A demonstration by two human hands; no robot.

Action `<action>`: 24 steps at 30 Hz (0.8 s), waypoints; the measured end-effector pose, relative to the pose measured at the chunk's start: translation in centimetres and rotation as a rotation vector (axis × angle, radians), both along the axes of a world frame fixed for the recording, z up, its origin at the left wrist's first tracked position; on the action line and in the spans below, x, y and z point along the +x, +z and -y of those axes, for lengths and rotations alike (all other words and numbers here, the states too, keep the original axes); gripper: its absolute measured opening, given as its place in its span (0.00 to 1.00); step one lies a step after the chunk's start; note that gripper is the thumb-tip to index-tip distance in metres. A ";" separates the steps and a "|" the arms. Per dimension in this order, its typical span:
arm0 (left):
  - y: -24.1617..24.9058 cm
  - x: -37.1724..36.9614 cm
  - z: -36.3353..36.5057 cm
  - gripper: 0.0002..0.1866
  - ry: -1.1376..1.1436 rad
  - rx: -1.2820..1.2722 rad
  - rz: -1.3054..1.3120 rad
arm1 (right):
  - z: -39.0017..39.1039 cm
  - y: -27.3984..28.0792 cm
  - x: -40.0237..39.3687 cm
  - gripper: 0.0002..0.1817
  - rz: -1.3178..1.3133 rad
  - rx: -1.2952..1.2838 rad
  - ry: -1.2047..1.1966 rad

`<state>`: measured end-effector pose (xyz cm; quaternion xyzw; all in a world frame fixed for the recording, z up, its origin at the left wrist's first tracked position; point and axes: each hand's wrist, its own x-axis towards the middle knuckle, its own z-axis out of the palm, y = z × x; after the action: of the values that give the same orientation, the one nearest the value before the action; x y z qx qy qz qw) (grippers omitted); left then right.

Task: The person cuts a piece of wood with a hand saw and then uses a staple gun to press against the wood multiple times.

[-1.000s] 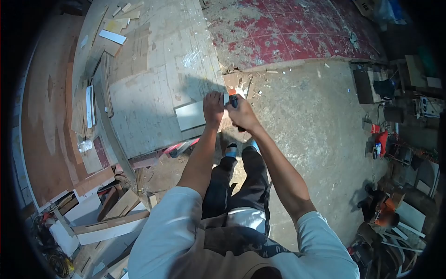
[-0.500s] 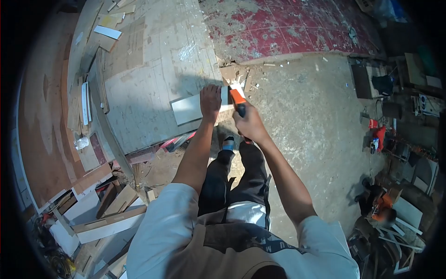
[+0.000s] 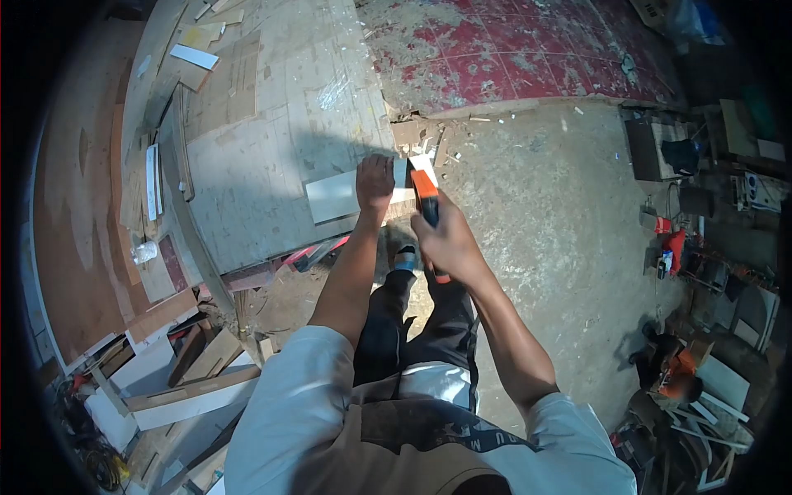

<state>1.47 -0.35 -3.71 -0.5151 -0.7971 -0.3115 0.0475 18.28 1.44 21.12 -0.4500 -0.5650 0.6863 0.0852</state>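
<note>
A white board lies on the wooden worktop, its right end reaching past the worktop's edge. My left hand presses down on the board near that end, its fingers closed over the far side. My right hand is wrapped around the black and orange handle of a handsaw. The saw stands at the board's right end, just right of my left hand. Its blade is seen nearly edge-on and mostly hidden, so the depth of any cut cannot be made out.
The worktop carries a few scraps, including a white strip. Offcuts are heaped at lower left. Wood bits litter the concrete floor beyond the saw. Another person in orange is low down at the right.
My right hand and the handsaw have moved back toward my body and slightly right. My left hand stays on the white board, which is almost unmoved.
</note>
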 end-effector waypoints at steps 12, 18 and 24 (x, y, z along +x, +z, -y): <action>0.4 0.3 0.4 0.08 -0.010 0.023 0.025 | 1.0 -5.6 2.2 0.16 0.110 0.156 0.037; 0.3 0.5 0.5 0.09 0.009 0.002 0.034 | 0.3 -8.4 -0.8 0.12 -0.021 0.217 -0.013; -0.2 0.4 0.4 0.09 0.051 -0.016 -0.007 | 4.0 0.9 2.8 0.11 0.056 0.213 0.002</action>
<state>1.86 -0.71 -3.92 -0.4960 -0.8124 -0.3018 0.0541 21.04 -2.59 22.01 -0.4569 -0.6374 0.6095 0.1160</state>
